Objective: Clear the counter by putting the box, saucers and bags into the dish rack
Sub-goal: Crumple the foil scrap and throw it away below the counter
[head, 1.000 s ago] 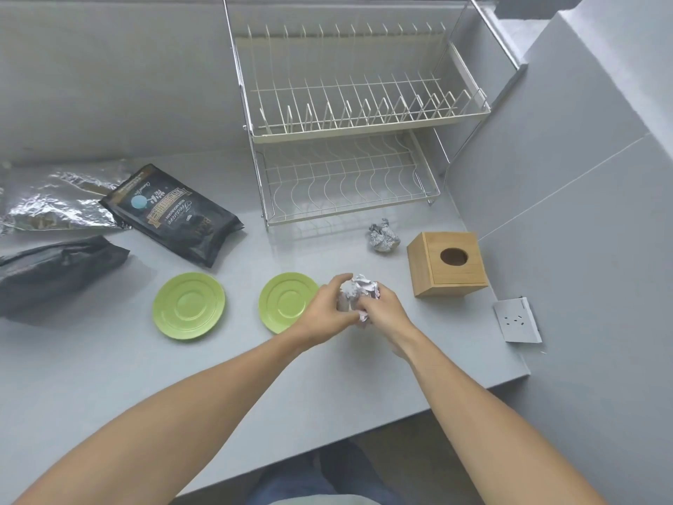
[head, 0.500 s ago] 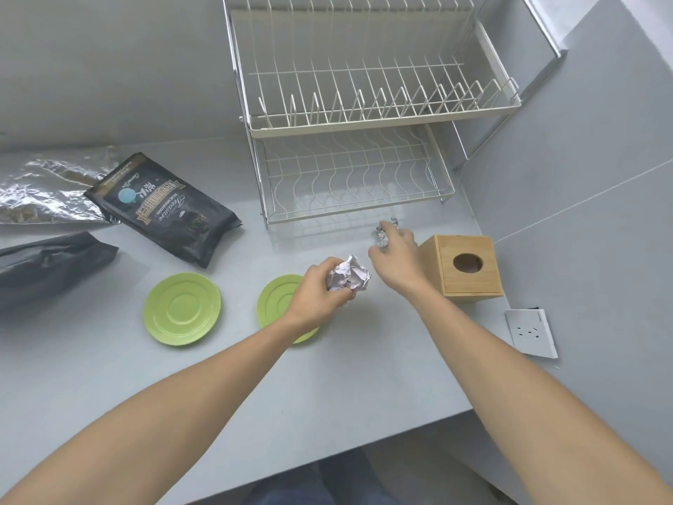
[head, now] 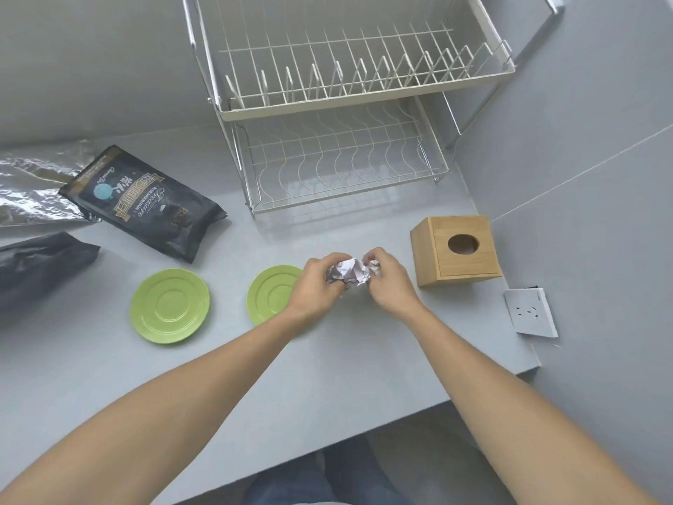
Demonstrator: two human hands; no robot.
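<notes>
Clenching crumpled silver foil [head: 349, 273] in both hands — left hand [head: 316, 282], right hand [head: 388, 280] — you have the square bamboo box [head: 457, 251] on the counter [head: 364, 359] just right of your right fingers [head: 375, 257].

bare forearms, no sleeves, watch or rings; left hand [head: 316, 282] and right hand [head: 391, 282] ungloved; dark blue trousers [head: 327, 475] below counter edge.

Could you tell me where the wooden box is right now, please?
The wooden box sits on the counter, right of the right hand, in front of the dish rack.
</notes>
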